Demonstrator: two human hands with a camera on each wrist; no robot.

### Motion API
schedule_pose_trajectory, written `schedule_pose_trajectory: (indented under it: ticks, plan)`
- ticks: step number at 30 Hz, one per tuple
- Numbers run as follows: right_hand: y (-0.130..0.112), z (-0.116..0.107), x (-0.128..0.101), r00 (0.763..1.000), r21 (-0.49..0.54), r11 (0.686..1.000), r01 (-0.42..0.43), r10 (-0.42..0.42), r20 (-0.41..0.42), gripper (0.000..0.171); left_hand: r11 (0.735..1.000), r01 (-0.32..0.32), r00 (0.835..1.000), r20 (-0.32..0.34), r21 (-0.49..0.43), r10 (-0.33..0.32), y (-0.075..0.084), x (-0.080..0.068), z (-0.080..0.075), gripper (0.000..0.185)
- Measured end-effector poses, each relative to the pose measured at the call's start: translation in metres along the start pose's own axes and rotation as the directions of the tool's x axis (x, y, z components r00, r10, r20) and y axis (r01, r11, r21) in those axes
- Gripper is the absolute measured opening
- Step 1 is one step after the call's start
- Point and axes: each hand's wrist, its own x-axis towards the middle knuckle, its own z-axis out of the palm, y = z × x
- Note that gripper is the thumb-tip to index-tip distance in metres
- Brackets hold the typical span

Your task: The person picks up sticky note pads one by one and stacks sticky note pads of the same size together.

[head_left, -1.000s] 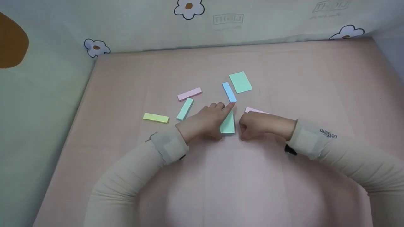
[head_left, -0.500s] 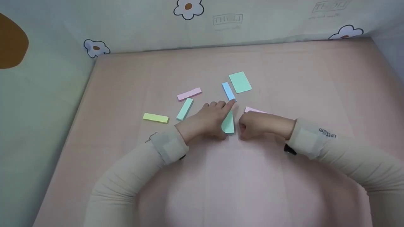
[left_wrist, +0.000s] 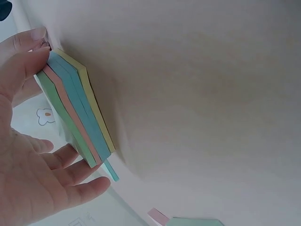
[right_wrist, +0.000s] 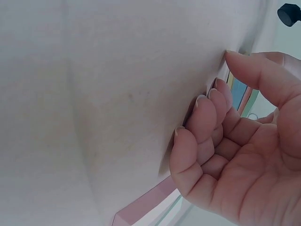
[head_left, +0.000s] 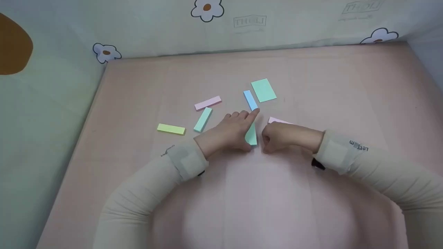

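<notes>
In the head view my left hand (head_left: 237, 129) bends over a stack of sticky note pads (head_left: 252, 135), its green top partly covered. The left wrist view reveals layers in this sticky note stack (left_wrist: 77, 110): green on top, then pink, blue and yellow against the table. My left thumb is at one end and fingers are at the other, gripping it. Just right of the stack, my right hand (head_left: 282, 136) rests on the table with loosely curled fingers (right_wrist: 204, 120), holding nothing visible. Its thumb reaches toward the stack; contact cannot be told.
Narrow note pads lie beyond and left of the hands: blue (head_left: 250, 100), pink (head_left: 207, 103), green (head_left: 203, 119) and yellow (head_left: 171, 129). A larger green pad (head_left: 263, 90) sits farther back. Another pink pad (head_left: 278, 120) is partly hidden behind the right hand. Flower-printed fabric walls (head_left: 155, 31) border the table.
My left thumb has shifted slightly right along the stack's near edge, so less of the green top shows. My right hand and the loose pads stay put.
</notes>
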Motion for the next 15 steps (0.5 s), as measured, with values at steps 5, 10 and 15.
schedule_pose_trajectory:
  ticks: [5, 10, 15]
  plan:
    - [0.0004, 0.0001, 0.0006, 1.0, -0.006, 1.0, -0.004, 0.004, 0.007, 0.014, 1.0, -0.002, 1.0, -0.003, 0.004, 0.002, 0.0017, 0.0002, -0.0001, 0.101]
    - [0.0009, 0.0, 0.0, 1.0, -0.004, 1.0, 0.013, -0.013, -0.003, 0.014, 0.999, -0.03, 0.999, -0.017, 0.015, 0.03, 0.004, -0.0002, -0.0001, 0.1]
    - [0.0014, -0.0006, -0.0011, 0.999, -0.003, 0.999, 0.045, -0.045, -0.015, 0.012, 0.998, -0.054, 0.998, -0.03, 0.037, 0.055, 0.0041, 0.0003, 0.0006, 0.097]
